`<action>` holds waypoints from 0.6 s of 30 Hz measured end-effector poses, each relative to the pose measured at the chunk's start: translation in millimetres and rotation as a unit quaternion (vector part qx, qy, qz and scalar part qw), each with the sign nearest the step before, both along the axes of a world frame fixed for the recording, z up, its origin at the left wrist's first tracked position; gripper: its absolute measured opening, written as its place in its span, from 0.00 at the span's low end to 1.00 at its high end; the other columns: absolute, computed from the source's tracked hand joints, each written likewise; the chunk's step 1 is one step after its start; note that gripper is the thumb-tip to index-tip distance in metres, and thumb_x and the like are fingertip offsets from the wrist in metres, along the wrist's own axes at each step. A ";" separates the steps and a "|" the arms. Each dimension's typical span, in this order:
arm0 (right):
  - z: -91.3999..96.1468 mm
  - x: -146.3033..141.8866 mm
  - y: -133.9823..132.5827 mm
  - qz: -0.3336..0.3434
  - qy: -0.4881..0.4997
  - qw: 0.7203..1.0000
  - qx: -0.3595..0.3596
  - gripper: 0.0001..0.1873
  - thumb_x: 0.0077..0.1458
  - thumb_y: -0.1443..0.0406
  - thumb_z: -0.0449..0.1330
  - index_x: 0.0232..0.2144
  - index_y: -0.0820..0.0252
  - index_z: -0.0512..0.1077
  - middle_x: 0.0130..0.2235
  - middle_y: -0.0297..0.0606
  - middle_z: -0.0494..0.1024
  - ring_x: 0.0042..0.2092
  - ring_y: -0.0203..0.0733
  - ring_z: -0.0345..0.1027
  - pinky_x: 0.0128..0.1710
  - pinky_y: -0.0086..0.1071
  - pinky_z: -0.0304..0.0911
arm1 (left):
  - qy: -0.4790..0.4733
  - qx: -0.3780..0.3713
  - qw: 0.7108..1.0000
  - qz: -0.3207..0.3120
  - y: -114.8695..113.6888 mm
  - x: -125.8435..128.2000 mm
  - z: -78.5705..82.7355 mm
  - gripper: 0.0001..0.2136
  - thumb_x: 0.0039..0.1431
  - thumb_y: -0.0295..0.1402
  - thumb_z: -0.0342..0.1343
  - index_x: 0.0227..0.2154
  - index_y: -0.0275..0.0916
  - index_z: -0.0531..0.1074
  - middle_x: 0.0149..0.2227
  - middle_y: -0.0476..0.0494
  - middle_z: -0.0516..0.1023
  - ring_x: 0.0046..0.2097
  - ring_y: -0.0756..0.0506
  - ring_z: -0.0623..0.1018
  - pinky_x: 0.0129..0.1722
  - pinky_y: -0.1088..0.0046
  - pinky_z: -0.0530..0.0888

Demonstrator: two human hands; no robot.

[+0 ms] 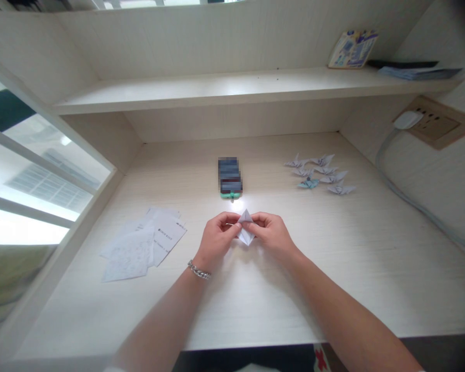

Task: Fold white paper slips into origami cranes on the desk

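Note:
A small folded piece of white paper (246,227) with pointed ends is held over the middle of the pale desk (333,268). My left hand (216,238) pinches its left side; a silver chain bracelet sits on that wrist. My right hand (272,235) pinches its right side. Both sets of fingers are closed on the paper. Just beyond the hands lies a phone (230,177) in a green case.
Several finished folded paper cranes (321,173) lie at the back right. Loose printed sheets (141,248) lie at the left. A shelf (232,88) above holds a card and booklets. A wall socket (430,123) with a plug and grey cable is at the right. A window is at left.

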State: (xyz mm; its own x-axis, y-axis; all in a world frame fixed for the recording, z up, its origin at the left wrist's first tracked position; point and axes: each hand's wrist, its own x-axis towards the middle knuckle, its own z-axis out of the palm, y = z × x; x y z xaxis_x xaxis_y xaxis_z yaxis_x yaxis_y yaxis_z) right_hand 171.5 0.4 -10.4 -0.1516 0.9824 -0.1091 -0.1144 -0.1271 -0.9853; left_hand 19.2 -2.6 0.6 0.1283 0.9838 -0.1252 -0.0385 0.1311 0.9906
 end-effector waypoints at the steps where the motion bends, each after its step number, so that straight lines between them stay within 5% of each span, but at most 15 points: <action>1: 0.3 0.5 0.1 0.011 -0.001 1.000 -0.005 0.14 0.42 0.58 0.64 0.30 0.62 0.76 0.29 0.39 0.78 0.30 0.40 0.70 0.28 0.31 0.65 | 0.008 0.001 1.000 0.004 0.7 -0.2 -0.9 0.10 0.45 0.33 0.60 0.32 0.34 0.73 0.33 0.42 0.76 0.32 0.49 0.75 0.30 0.75 0.72; 18: 6.1 4.6 -0.7 0.032 0.040 0.997 -0.064 0.11 0.40 0.62 0.65 0.28 0.62 0.76 0.27 0.36 0.77 0.27 0.37 0.69 0.27 0.30 0.64 | -0.020 -0.019 0.999 -0.019 -0.9 -1.7 0.9 0.07 0.46 0.32 0.60 0.29 0.34 0.73 0.30 0.44 0.75 0.30 0.50 0.74 0.28 0.75 0.73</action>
